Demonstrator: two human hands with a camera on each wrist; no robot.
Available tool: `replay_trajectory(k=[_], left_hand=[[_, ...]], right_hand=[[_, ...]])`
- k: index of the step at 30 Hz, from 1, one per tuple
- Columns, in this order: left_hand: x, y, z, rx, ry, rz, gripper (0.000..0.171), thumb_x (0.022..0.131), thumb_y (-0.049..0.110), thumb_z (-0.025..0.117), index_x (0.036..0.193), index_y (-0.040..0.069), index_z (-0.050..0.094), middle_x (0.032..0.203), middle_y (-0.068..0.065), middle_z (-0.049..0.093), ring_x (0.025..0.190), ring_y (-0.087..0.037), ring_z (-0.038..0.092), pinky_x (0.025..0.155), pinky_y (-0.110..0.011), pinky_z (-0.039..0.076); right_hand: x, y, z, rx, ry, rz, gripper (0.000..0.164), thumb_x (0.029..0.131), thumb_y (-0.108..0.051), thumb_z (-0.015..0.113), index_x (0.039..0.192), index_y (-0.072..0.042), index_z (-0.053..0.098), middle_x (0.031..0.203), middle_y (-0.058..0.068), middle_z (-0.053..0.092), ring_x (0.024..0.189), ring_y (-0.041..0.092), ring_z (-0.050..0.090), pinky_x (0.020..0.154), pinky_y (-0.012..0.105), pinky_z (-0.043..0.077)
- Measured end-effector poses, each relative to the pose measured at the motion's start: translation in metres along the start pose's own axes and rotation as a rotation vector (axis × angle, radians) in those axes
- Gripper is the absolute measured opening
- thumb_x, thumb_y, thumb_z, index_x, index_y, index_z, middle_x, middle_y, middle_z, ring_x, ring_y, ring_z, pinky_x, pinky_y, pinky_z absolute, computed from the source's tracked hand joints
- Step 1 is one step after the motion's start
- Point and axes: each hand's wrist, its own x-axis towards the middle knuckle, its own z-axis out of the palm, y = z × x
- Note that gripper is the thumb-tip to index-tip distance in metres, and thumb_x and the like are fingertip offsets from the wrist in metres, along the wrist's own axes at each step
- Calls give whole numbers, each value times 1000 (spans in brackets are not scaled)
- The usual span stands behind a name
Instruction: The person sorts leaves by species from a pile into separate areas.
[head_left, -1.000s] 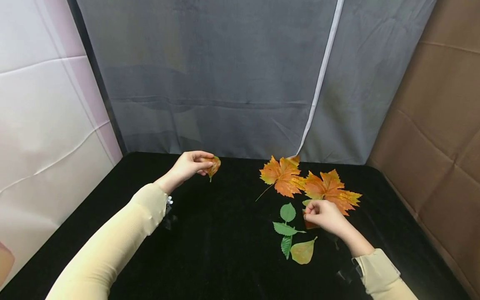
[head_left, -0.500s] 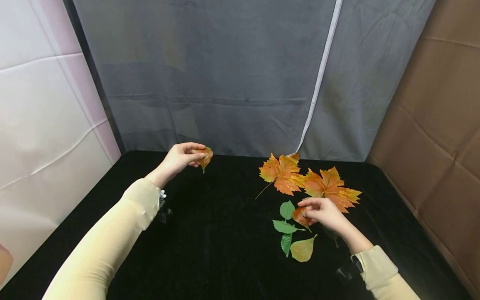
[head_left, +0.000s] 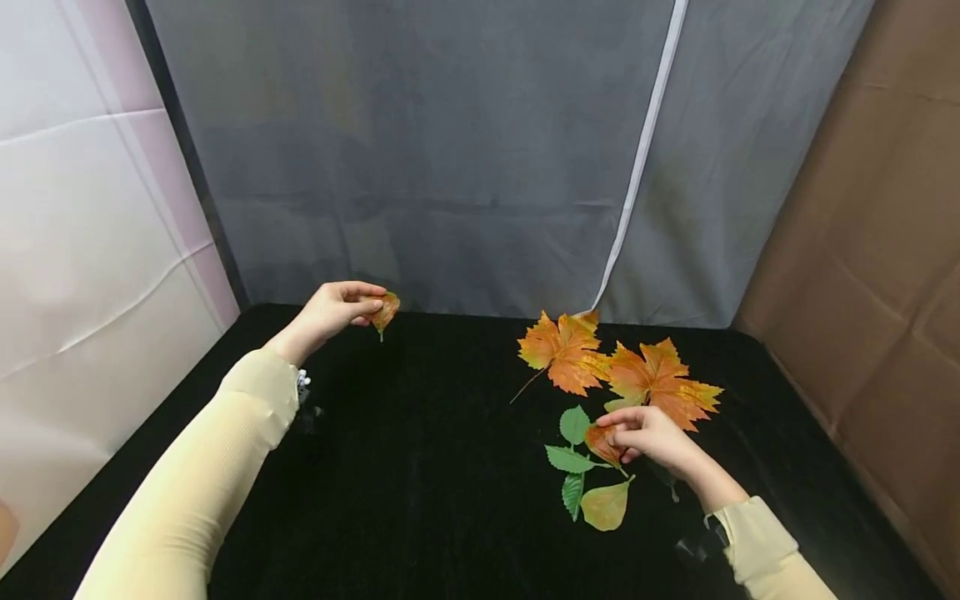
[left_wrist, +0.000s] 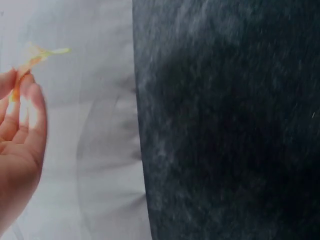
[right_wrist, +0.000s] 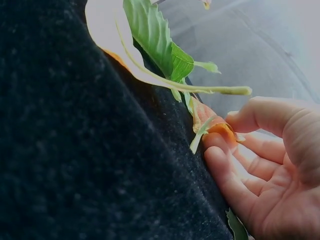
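Above the far left of the black cloth, my left hand [head_left: 326, 315] pinches a small orange-yellow leaf [head_left: 386, 315] by its edge, stem downward. The left wrist view shows this leaf [left_wrist: 31, 62] between thumb and fingers. On the right, my right hand [head_left: 660, 439] pinches a reddish-orange leaf [head_left: 602, 443] low beside a sprig of green leaves [head_left: 567, 458]. A yellow-green leaf [head_left: 604, 507] lies just in front of it. In the right wrist view the reddish leaf [right_wrist: 204, 116] is between thumb and fingers, its stem pointing down.
Two large orange maple leaves, one left [head_left: 566, 352] and one right [head_left: 663, 382], lie behind the right hand. Part of another yellow-green leaf [head_left: 624, 402] shows beside that hand. Grey cloth [head_left: 450, 167] hangs at the back, brown cloth [head_left: 870, 250] at the right.
My left hand has moved left and slightly farther back with its leaf. The leaf in my right hand has shifted left towards the green sprig and shows more fully.
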Motion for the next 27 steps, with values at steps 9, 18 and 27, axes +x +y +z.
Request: replay_trajectory(k=[9, 18, 27], left_hand=[[3, -27, -11, 123, -69, -77, 38, 96, 10, 60, 128, -10, 56, 113, -20, 66, 80, -4, 62, 68, -28, 53], [12, -47, -21, 133, -159, -148, 36, 96, 6, 59, 124, -16, 54, 83, -1, 63, 66, -8, 54, 60, -25, 48], [6, -61, -25, 250, -203, -176, 32, 95, 4, 58, 120, -17, 56, 91, -7, 68, 74, -10, 57, 62, -26, 49]], right_hand=[[-9, 9, 1, 7, -7, 16, 36, 85, 1, 60, 119, 12, 61, 101, 18, 69, 67, 17, 61, 58, 33, 55], [-14, 5, -1, -2, 17, 17, 33, 87, -1, 60, 118, 13, 62, 95, 15, 69, 68, 16, 60, 58, 32, 55], [-16, 4, 0, -27, 10, 0, 32, 90, -6, 65, 118, 11, 63, 92, 13, 71, 63, 16, 60, 57, 32, 55]])
